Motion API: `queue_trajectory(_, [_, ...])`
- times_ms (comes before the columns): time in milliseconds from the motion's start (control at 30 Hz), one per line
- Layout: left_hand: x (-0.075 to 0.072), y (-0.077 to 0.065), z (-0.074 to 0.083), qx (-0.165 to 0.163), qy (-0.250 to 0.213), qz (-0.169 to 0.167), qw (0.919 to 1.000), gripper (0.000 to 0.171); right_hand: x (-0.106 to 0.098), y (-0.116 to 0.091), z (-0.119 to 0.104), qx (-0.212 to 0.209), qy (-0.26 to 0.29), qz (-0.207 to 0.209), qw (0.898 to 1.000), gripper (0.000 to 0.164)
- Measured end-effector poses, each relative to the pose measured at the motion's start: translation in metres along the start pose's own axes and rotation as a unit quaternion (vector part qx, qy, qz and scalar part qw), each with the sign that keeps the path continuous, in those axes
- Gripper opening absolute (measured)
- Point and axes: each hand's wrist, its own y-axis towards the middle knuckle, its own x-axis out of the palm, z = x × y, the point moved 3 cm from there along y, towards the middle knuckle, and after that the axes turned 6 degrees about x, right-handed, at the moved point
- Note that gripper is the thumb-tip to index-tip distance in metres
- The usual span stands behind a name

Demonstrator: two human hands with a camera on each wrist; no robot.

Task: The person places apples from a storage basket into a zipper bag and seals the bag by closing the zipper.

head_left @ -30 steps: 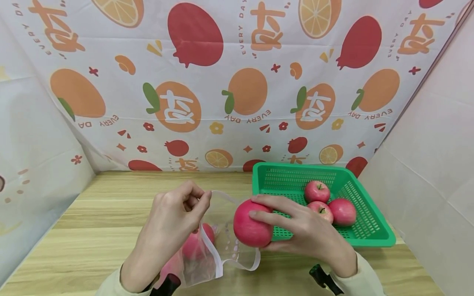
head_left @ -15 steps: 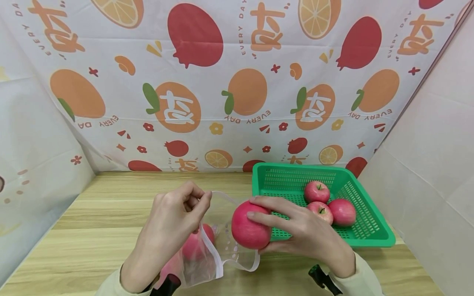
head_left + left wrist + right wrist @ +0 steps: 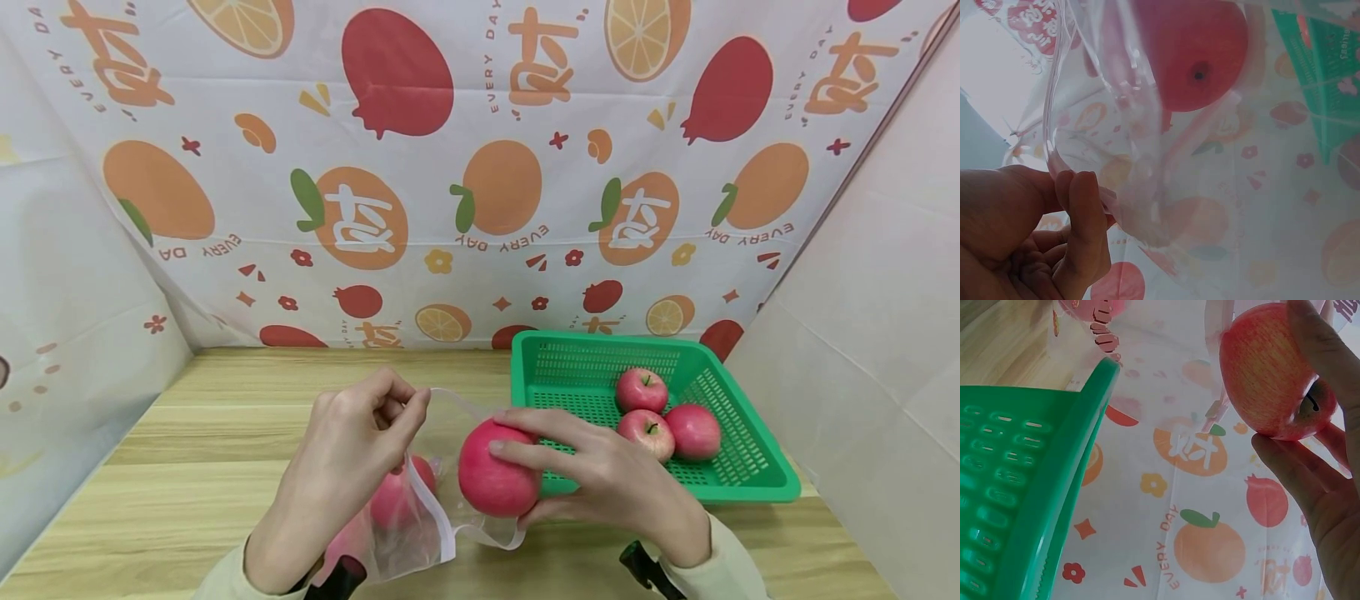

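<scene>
My left hand (image 3: 348, 454) pinches the pale rim of a clear plastic bag (image 3: 408, 546) between thumb and forefinger; the left wrist view shows that rim (image 3: 1052, 125) running up from the fingertips. Inside the bag, partly behind my left hand, lies a red apple (image 3: 397, 496), with more pink showing lower down. My right hand (image 3: 611, 475) grips another red apple (image 3: 498, 468) at the mouth of the bag, fingers on top and thumb below. In the right wrist view this apple (image 3: 1272, 375) has its stem end toward the palm.
A green perforated basket (image 3: 761, 442) stands on the wooden table (image 3: 247, 392) to the right, holding three apples, one of them a red apple (image 3: 693, 431). A fruit-printed cloth (image 3: 480, 108) hangs behind the table, and a pale sheet (image 3: 885, 350) borders the right side.
My right hand has moved the apple slightly left and down, toward the bag's mouth. My left hand keeps its place on the rim, and the basket has not moved.
</scene>
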Motion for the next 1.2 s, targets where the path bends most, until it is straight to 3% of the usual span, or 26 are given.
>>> queue_trajectory(967, [-0.0007,0.0005,-0.0009,0.003,-0.006,-0.005,1.0,0.019,0.009,0.0056,-0.0044,-0.041,0.003,0.008,0.999,0.082])
queue_trajectory(1200, [-0.0003,0.0005,0.0003,-0.007,-0.011,-0.014,0.9998,0.019,0.0077,0.0088,-0.0042,-0.052,-0.009,0.028,0.998,0.085])
